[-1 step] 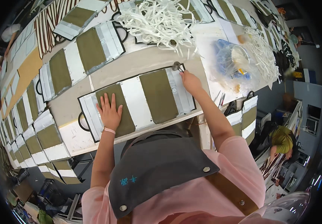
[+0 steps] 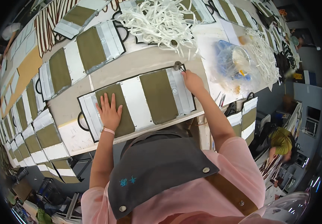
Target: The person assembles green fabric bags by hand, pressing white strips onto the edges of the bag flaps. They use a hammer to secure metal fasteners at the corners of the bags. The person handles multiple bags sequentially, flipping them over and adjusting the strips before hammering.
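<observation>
A flat bag panel [image 2: 136,98] with olive, white and clear-plastic bands and a black edge lies on the table before me. Fingers spread, my left hand [image 2: 110,115] rests flat on its left olive band. A black loop handle [image 2: 82,122] sticks out at the panel's left end. At the far right corner, my right hand [image 2: 193,83] is closed around a small metal tool [image 2: 178,66] with a rounded head. The head is over the panel's far edge; its exact kind and whether it touches are hard to tell.
A heap of white straps [image 2: 159,24] lies beyond the panel. To the right are a plastic-wrapped tub [image 2: 239,59] and scissors-like tools [image 2: 222,100]. More bag panels [image 2: 77,59] cover the table's far and left sides. A person in olive [image 2: 282,141] bends at the far right.
My right hand and the metal tool have shifted very slightly to the right. My left hand stays in place on the panel.
</observation>
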Demonstrator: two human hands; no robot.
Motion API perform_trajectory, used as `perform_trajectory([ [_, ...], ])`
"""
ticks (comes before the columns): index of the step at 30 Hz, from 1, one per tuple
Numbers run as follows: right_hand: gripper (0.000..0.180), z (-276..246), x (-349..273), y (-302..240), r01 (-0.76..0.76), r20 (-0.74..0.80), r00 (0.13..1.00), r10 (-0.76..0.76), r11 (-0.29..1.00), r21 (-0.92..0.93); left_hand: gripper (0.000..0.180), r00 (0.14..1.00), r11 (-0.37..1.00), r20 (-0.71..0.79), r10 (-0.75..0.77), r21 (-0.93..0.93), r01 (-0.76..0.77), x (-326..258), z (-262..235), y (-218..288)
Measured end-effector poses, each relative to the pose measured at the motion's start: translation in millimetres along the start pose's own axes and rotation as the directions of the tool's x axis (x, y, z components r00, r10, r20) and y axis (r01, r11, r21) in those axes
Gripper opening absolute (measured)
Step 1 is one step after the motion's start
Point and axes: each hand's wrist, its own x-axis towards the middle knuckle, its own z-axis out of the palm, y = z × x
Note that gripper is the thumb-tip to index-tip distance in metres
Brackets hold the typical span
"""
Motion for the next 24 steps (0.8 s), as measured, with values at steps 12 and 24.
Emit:
perform_trajectory([
  [12, 0.044, -27.8, 13.7, -34.4, 0.022, -0.018, 1.0, -0.02, 0.99, 0.138, 0.057, 1.0, 1.0, -0.001, 0.014, -0.013, -0.014, 10.6, 1.5, -19.8],
  [24, 0.04, 21.0, 2.7, -135.7, 0.212, 0.211, 0.956, -0.205, 0.977, -0.012, 0.056, 0.999, 0.999, 0.021, -0.028, -0.043, 0.029, 11.2, 5.9, -18.8],
])
